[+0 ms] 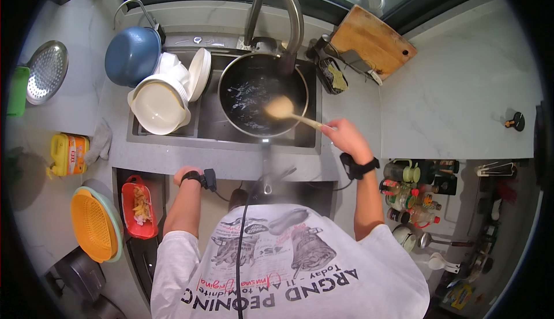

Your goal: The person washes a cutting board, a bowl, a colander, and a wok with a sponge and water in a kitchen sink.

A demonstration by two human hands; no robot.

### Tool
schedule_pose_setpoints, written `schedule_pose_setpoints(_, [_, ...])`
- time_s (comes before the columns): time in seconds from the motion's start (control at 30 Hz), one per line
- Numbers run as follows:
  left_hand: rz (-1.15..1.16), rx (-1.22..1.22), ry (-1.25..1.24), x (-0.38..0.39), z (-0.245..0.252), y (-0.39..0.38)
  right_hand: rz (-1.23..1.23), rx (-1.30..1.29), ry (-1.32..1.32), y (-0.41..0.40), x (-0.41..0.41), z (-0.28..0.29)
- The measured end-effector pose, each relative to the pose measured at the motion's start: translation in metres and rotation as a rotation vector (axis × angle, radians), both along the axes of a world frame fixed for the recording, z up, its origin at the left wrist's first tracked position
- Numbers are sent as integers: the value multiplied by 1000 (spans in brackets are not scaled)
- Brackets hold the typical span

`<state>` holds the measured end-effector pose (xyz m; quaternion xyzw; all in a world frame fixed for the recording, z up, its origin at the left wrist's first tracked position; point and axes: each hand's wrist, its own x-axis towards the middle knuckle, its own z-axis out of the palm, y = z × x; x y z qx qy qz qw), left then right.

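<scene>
A long-handled round brush (280,107) is gripped by the handle in my right hand (345,135). Its head is blurred over the inside of a dark pan (246,89), which sits in the metal sink (207,122) beneath the curved faucet (296,16). Liquid or suds glisten on the pan's inside. The pan's handle (267,163) sticks out over the counter's front edge towards me. My left hand (188,174) rests low at the counter's front edge; its fingers are mostly hidden, so whether it holds anything does not show.
White bowls (159,107) and a blue pot (132,55) stand left of the pan. A sponge holder (332,76) and wooden cutting board (370,37) are at the right. A red bin (140,208) with scraps hangs at the lower left. A black cable (242,241) runs down my shirt.
</scene>
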<state>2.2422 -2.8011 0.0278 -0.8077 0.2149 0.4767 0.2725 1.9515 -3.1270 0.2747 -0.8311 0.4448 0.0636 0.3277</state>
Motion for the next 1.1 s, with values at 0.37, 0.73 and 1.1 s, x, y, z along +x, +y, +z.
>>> schedule_pose_setpoints(0.37, [-228,31,86,-10,31,-15,18,-102,14,17,53,-89])
schedule_pose_setpoints(0.73, [-250,26,112,-5,48,-15,62,-99,137,10,0,-7])
schedule_pose_setpoints(1.1, [-193,69,80,-7,29,-12,-37,-135,155,34,16,-43])
